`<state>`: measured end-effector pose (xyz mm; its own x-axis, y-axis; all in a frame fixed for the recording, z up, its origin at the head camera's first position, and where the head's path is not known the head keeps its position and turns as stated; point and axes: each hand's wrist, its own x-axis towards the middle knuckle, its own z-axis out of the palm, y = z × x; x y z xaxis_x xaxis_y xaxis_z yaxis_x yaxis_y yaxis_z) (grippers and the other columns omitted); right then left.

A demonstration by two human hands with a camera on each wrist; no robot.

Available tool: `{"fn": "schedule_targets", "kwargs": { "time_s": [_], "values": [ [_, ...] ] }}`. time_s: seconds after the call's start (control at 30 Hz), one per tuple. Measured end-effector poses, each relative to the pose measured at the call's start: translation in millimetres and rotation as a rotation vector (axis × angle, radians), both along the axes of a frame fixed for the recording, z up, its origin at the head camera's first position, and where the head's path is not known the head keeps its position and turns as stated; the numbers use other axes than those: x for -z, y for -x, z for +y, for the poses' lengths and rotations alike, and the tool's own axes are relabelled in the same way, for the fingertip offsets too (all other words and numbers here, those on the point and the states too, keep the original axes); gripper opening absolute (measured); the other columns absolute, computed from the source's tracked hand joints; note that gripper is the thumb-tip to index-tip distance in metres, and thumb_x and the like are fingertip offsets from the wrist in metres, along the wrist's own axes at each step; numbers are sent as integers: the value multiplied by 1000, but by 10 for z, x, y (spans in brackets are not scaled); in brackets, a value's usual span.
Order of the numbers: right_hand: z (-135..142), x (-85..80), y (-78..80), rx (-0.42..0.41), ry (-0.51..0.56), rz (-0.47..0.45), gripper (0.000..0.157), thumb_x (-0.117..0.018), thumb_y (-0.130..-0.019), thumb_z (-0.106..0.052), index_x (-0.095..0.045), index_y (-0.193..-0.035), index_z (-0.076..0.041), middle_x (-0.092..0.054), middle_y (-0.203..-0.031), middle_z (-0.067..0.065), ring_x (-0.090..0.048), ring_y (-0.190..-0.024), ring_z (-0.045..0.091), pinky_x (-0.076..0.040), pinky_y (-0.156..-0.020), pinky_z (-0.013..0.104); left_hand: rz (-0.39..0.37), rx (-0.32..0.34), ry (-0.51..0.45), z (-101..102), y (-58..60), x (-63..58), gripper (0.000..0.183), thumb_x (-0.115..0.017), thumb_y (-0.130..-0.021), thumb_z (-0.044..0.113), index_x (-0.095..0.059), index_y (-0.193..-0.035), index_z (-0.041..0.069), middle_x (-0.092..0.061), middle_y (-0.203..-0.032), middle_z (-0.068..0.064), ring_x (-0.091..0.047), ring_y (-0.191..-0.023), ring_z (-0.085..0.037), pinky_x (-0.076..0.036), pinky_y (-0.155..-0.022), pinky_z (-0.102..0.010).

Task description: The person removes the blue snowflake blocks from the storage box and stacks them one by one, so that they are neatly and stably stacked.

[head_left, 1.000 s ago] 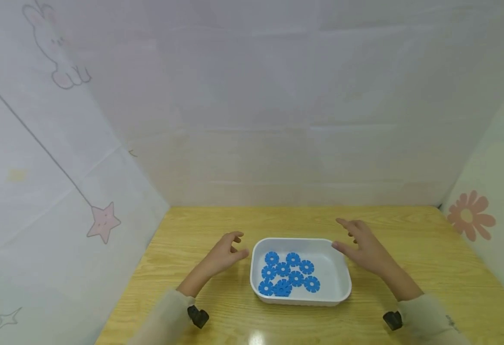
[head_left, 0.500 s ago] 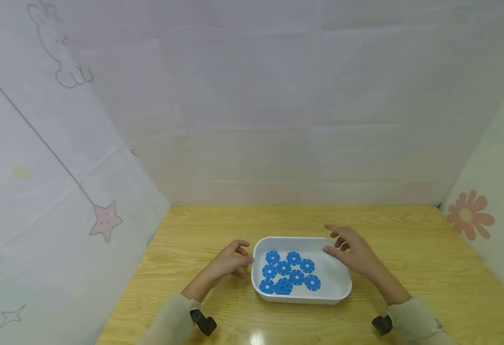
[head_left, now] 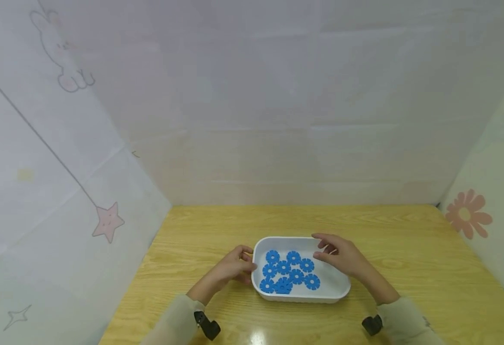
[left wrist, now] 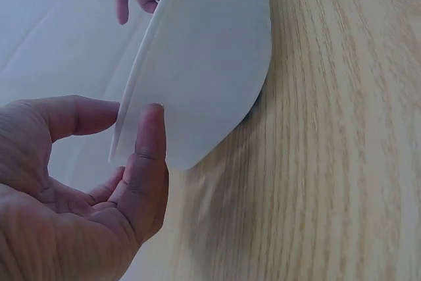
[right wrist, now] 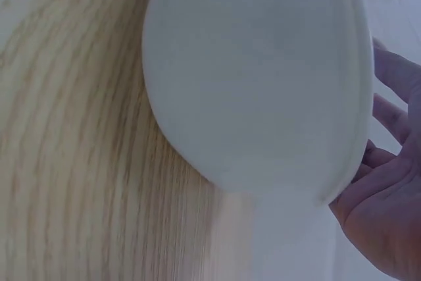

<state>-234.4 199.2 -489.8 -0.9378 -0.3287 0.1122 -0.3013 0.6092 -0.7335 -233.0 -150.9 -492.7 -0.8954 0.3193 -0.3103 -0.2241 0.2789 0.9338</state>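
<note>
Fingers [left wrist: 151,136] of the left hand [head_left: 234,267] bent around the left end of a white tray [head_left: 332,287], pinching its rim against the thumb. The tray rests on a wooden table [head_left: 411,254]; notched blue discs [head_left: 279,268] lie in its left and middle parts, some overlapping. Right hand [head_left: 346,257] above the tray's right part, fingers slightly bent and spread.

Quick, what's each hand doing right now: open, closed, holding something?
Left hand: pinching the white tray by its rim.
Right hand: open, holding nothing, over the tray's right side.
</note>
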Motion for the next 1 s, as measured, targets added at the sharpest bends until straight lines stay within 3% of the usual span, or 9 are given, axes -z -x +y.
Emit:
{"fn": "schedule_targets", "kwargs": {
  "time_s": [0.2,0.47,1.0],
  "values": [
    [-83,10,19,-69,-40,-24,55,-73,-94,-34,-58,-142,-12,-68,-107,5,-61,-89,12,-55,-77,23,-11,14,-37,-9,34,40,58,-70,-87,3,-43,-137,-3,-52,-108,-15,-64,-79,-23,-62,-68,-39],
    [-160,-17,76,-138,-130,-65,52,-76,-92,-28,-62,-139,-12,-69,-108,8,-61,-89,12,-55,-76,28,-39,30,-69,-21,61,22,55,-69,-89,1,-43,-137,-1,-53,-104,-12,-64,-81,-23,-62,-67,-38],
    [-393,57,183,-31,-319,-170,39,-83,-83,-14,-75,-121,-19,-68,-101,1,-58,-89,15,-55,-79,35,-60,37,-59,-15,74,32,58,-69,-87,0,-40,-137,0,-52,-106,-14,-65,-80,-25,-62,-66,-37]
  ]
}}
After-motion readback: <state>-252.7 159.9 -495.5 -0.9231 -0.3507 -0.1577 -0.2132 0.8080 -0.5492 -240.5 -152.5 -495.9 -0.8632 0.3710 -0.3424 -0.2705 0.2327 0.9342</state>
